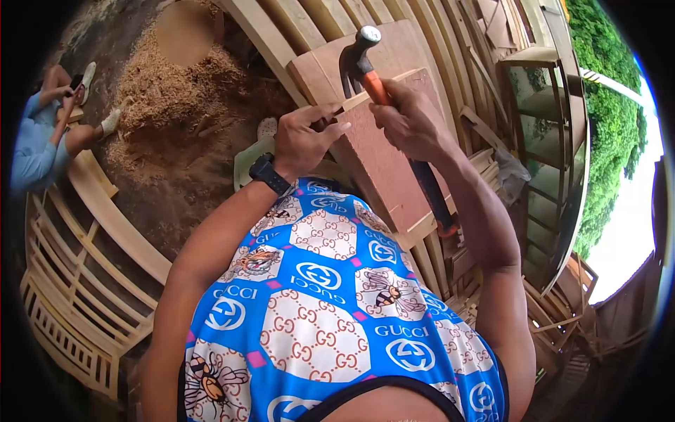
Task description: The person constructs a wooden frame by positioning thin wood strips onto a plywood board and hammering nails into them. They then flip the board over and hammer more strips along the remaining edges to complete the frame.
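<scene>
My right hand (415, 119) is wrapped round the orange and black handle of a claw hammer (376, 86). The hammer's metal head is raised above the corner of a wooden box (383, 165), and the handle's lower end crosses the box's side. Fingers of my left hand (306, 137) are pinched together at the near left corner of the box. Something small and dark shows at those fingertips, too small to name. The box has a reddish plywood face and pale wooden edges. It rests on a flat plywood board (320, 67).
Long pale planks (323, 21) lie under the board. Sawdust and shavings (151, 88) are heaped on the ground, with a person (49, 133) seated at the left. Slatted wooden furniture (77, 302) stands lower left; a glazed wooden frame (541, 141) is at the right.
</scene>
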A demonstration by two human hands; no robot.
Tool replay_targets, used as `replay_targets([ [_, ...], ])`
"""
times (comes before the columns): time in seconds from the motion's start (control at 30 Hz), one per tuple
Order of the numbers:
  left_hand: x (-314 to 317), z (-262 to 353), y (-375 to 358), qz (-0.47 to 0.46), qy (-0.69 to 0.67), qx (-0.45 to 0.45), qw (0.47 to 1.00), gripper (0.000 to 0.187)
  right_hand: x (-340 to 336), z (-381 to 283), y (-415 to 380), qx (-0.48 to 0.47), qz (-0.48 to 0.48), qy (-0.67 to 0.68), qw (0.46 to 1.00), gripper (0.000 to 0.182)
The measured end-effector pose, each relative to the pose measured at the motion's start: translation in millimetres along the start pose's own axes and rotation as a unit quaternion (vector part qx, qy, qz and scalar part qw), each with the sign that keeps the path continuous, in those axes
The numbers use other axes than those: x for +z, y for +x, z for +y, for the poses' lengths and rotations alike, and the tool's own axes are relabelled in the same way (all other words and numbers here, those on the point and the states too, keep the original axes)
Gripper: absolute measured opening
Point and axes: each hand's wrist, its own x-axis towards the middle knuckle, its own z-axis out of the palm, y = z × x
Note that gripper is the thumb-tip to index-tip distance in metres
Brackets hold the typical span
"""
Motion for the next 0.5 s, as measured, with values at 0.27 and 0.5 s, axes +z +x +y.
replay_targets([
  [0.27, 6.7, 1.8, 3.7, 0.006, 0.022, 0.003, 1.0, 0.032, -3.4, 3.6, 1.8, -0.012, -0.005, -0.054, 0.998, 0.031],
  [0.5, 3.8, 5.6, 5.2, -0.002, 0.035, -0.005, 0.999, 0.031, -5.8, -3.4, 0.6, 0.007, 0.003, -0.06, 0.998, 0.028],
])
